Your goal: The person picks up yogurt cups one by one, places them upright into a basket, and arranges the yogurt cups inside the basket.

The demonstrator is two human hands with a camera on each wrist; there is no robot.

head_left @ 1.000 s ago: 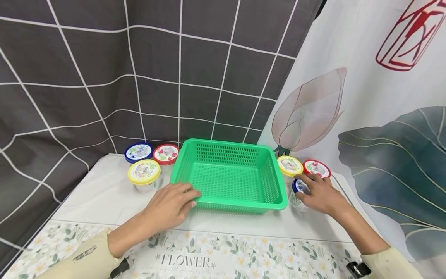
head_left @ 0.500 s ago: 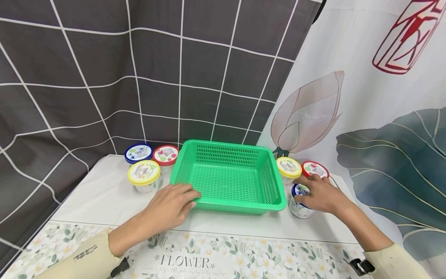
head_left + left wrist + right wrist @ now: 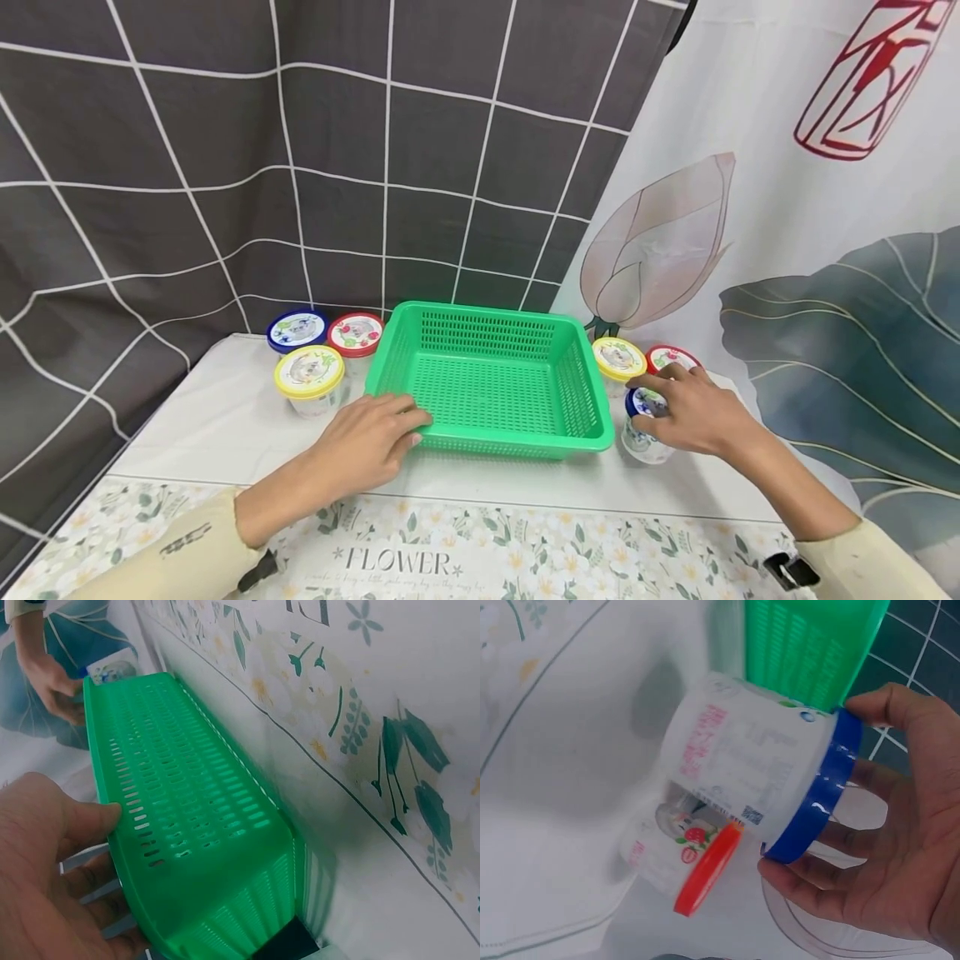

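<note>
My left hand (image 3: 372, 437) grips the front left rim of a green perforated plastic basket (image 3: 510, 442). In the left wrist view its thumb (image 3: 97, 821) lies on one side of the basket wall, with the other fingers behind. On the right, my right hand (image 3: 697, 414) holds a small tub with a blue lid (image 3: 645, 448). The right wrist view shows thumb and fingers spread around the blue lid (image 3: 817, 795), with the printed body of the tub uncovered. Just behind it are a yellow-lidded tub (image 3: 619, 357) and a red-lidded tub (image 3: 670, 358), partly hidden by the hand.
Left of the basket stand three more tubs, lidded blue (image 3: 297, 329), red (image 3: 356, 333) and yellow (image 3: 309, 371). A flowered cloth (image 3: 555, 550) covers the table's front. A dark checked curtain (image 3: 322, 208) hangs behind, and a pale printed curtain (image 3: 750, 233) hangs at right.
My right hand has shifted slightly rightward, staying on the blue-lidded tub and covering more of the red-lidded one. The left hand and basket have kept their place.
</note>
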